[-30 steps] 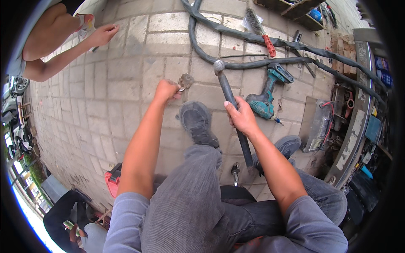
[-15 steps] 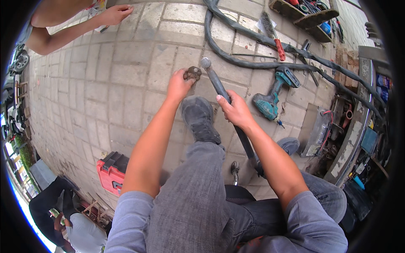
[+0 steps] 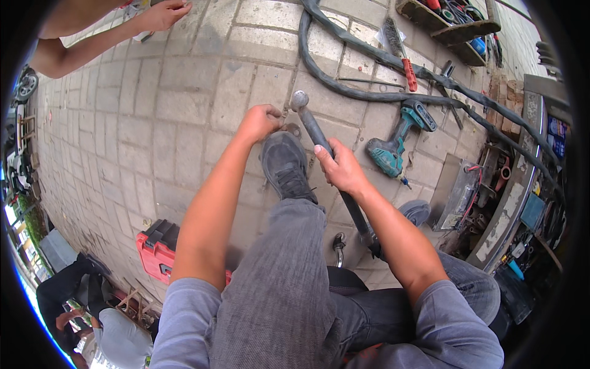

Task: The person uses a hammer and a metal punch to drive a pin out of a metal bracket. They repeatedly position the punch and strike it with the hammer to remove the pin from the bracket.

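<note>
My left hand has curled fingers just beyond the toe of my grey shoe; what, if anything, they pinch is hidden. A dirty, brownish metal piece sits low beside the fingertips, at the shoe's toe, partly hidden. My right hand is closed round a long dark metal bar with a ball-shaped end, held slanting, its ball near my left fingertips. A teal cordless drill lies to the right of the bar.
Thick hoses, a red-handled wire brush and a wooden tool tray lie ahead. A metal box and cluttered bench edge are right. A red case is left. Another person's hand shows top left; someone else sits lower left.
The metal piece has dropped from beside my raised left fingers to the toe of my shoe. My left hand has shifted slightly back since half a second ago.
</note>
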